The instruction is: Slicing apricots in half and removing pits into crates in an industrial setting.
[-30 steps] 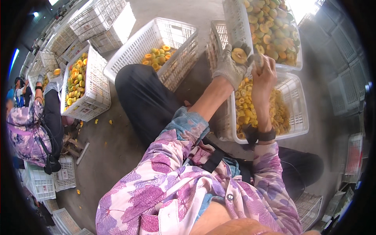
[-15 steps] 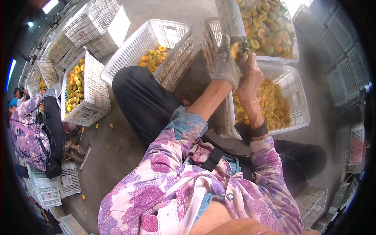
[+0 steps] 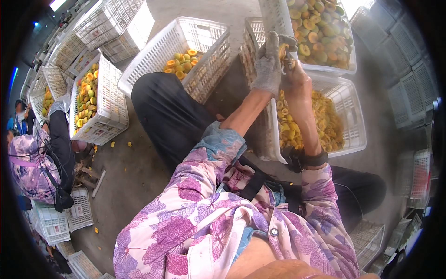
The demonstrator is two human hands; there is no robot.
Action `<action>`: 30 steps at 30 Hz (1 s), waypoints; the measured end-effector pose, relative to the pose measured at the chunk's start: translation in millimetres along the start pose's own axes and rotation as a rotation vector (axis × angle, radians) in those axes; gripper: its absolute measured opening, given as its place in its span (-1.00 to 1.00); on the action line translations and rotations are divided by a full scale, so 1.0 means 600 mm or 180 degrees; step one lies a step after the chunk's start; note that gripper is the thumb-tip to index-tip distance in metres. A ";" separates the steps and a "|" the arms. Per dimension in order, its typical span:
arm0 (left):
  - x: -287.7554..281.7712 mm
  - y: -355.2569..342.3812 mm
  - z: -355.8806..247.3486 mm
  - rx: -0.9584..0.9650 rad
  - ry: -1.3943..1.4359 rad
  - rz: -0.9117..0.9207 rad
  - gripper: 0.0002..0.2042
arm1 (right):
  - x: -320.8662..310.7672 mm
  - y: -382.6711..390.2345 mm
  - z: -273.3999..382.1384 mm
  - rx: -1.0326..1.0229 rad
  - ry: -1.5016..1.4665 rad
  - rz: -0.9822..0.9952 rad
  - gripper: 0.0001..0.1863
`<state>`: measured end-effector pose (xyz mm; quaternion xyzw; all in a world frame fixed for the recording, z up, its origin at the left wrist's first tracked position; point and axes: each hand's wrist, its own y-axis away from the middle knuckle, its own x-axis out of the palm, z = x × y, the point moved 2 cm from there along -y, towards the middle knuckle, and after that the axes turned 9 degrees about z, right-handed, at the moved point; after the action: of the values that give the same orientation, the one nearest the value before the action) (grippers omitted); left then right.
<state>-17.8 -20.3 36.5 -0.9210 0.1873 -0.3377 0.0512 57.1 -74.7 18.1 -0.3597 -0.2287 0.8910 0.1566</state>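
Near the lower crate (image 3: 349, 114), I observe left hand (image 3: 268, 72) gripping cut fruit (image 3: 282, 50); right hand (image 3: 297, 80), fingers curled, hold unclear. A fruit-heaped crate (image 3: 275, 21) obscures the lower crate's far end.

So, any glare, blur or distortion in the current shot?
Head view: glare blows out the upper right, beside the upper fruit crate; head view: stacked crates at right look hazy; head view: fisheye bends edges toward the black rim; head view: floral jacket reads fairly crisp, but the yellow fruit piece at the left hand lacks fine detail.
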 end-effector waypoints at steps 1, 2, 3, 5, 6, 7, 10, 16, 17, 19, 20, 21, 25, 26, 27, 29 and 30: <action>0.002 0.002 -0.003 -0.0009 -0.0023 0.0047 -0.57 | 0.004 0.001 -0.011 0.0070 -0.0010 -0.0017 -0.77; 0.003 0.003 -0.007 -0.0004 -0.0049 0.0086 -0.58 | 0.006 0.000 -0.011 0.0126 -0.0025 -0.0027 -0.75; 0.002 0.001 -0.004 0.0162 -0.0129 0.0076 -0.58 | 0.005 0.000 -0.008 0.0156 0.0120 -0.0001 -0.74; -0.001 -0.004 0.004 0.0487 -0.0293 0.0049 -0.59 | 0.003 0.002 0.003 0.0222 0.0405 0.0054 -0.72; -0.002 -0.005 0.007 0.0528 -0.0185 0.0002 -0.60 | 0.002 0.001 0.010 0.0066 0.0638 0.0053 -0.71; -0.002 -0.005 0.010 0.0569 -0.0076 -0.0046 -0.61 | 0.000 0.001 0.017 -0.0090 0.0870 0.0052 -0.70; -0.012 -0.014 0.021 0.0642 0.0161 0.0177 -0.63 | -0.014 0.012 0.041 -0.0498 0.1324 0.0103 -0.63; -0.027 -0.046 0.050 0.0845 -0.1406 0.0870 -0.51 | -0.036 0.031 0.012 -0.0474 0.2200 0.0530 -0.49; -0.027 -0.056 0.054 0.0762 -0.1850 0.1138 -0.49 | -0.041 0.037 0.008 -0.0822 0.2351 0.0404 -0.49; -0.031 -0.075 0.061 0.0704 -0.2749 0.1702 -0.44 | -0.058 0.034 -0.012 -0.0159 0.1916 0.0805 -0.60; -0.026 -0.084 0.069 0.0181 -0.2738 0.1945 -0.45 | -0.067 0.032 -0.019 0.0179 0.1709 0.0995 -0.65; -0.020 -0.083 0.076 0.0244 -0.2425 0.1831 -0.46 | -0.074 0.032 -0.026 0.0252 0.1311 0.0950 -0.71; 0.014 -0.031 0.060 0.0375 -0.0894 0.1010 -0.48 | -0.084 0.036 -0.019 0.1157 0.0068 0.1128 -0.90; 0.014 -0.013 0.048 0.0281 -0.0379 0.0678 -0.48 | -0.084 0.033 0.010 0.1573 -0.0334 0.1371 -0.90; 0.014 -0.009 0.048 0.0111 -0.0183 0.0638 -0.49 | -0.085 0.037 0.021 0.2035 -0.0724 0.1579 -0.90; 0.015 -0.005 0.045 -0.0211 0.0208 0.0538 -0.51 | -0.084 0.041 0.021 0.2140 -0.0698 0.1663 -0.77; 0.016 -0.005 0.043 -0.0294 0.0412 0.0476 -0.52 | -0.083 0.043 0.020 0.2185 -0.0682 0.1712 -0.70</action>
<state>6.6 -22.0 23.1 -0.8821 0.2738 -0.3827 0.0216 79.8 -122.1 40.8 -0.2393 0.1669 0.9565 0.0051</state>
